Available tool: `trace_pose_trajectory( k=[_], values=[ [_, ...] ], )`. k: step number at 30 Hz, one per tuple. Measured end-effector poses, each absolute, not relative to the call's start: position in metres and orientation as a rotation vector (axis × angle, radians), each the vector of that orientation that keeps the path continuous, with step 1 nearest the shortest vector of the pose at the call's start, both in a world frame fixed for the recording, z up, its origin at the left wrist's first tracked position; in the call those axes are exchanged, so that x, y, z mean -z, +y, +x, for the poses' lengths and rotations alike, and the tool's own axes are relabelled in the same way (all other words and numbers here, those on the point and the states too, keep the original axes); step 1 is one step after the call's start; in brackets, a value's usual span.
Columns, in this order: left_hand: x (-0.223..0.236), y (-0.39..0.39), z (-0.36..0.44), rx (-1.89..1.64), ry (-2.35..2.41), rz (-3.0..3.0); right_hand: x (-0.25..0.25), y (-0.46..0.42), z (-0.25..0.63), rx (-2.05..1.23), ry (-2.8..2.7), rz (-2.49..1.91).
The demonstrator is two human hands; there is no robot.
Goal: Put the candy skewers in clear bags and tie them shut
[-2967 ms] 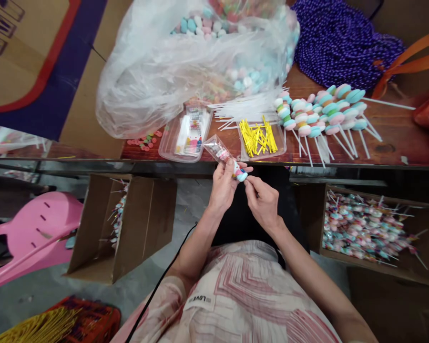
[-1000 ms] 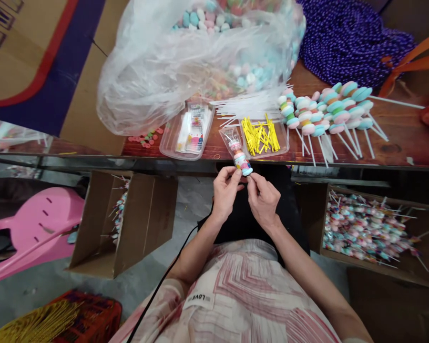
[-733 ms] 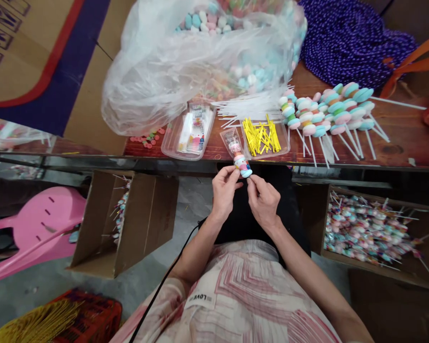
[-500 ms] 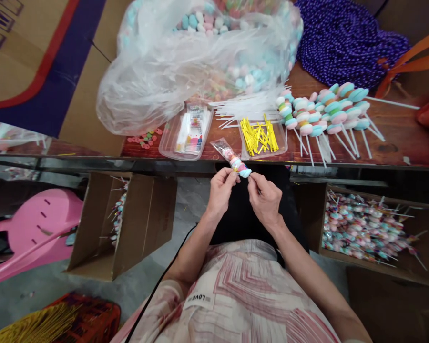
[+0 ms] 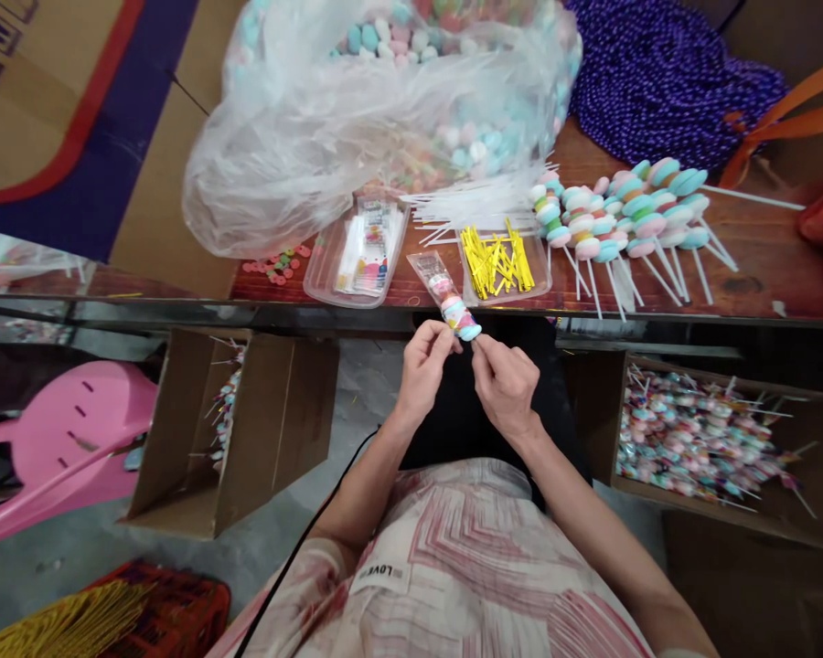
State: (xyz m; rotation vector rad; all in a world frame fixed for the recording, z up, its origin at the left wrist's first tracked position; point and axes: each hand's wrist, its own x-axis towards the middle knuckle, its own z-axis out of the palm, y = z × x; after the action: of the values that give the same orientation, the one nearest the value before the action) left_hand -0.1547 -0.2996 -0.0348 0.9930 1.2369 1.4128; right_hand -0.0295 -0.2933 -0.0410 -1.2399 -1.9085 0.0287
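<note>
A marshmallow skewer (image 5: 461, 319) in a clear printed bag (image 5: 428, 268) is tilted between my two hands at the table's front edge. My left hand (image 5: 423, 364) is closed, its thumb and forefinger pinching the bag's lower left edge beside the marshmallows. With fingers curled, my right hand (image 5: 508, 384) pinches the lower end of the skewer; the stick there is mostly hidden by the fingers. Just beyond lie a plastic tray of yellow twist ties (image 5: 497, 263) and a plastic tray (image 5: 315, 291) with flat printed bags (image 5: 368, 251).
Unwrapped marshmallow skewers (image 5: 648, 210) lie at the table's right, near white sticks (image 5: 445, 212). A big plastic bag of marshmallows (image 5: 281, 155) stands behind. Below are a box of wrapped skewers (image 5: 700, 434) on the right, a cardboard box (image 5: 267, 429) and pink chair (image 5: 82, 411) on the left.
The bagged skewer has turned slightly more upright, and its marshmallows sit a little further up and show more clearly. Both hands have barely moved and keep their pinch.
</note>
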Motion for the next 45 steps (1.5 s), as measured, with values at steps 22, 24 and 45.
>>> trace_pose_trajectory(
  k=[22, 24, 45],
  values=[
    [0.046, -0.298, -0.154, -1.520, 1.668, 1.701, 0.041, -0.294, -0.035, -0.086, -1.804, -1.302],
    [0.048, -0.299, -0.153, -1.508, 1.683, 1.674, 0.041, -0.295, -0.036, -0.179, -1.783, -1.319],
    [0.058, -0.295, -0.153, -1.440, 1.518, 1.238, 0.043, -0.294, -0.038, -0.421, -1.616, -1.359]
  ],
)
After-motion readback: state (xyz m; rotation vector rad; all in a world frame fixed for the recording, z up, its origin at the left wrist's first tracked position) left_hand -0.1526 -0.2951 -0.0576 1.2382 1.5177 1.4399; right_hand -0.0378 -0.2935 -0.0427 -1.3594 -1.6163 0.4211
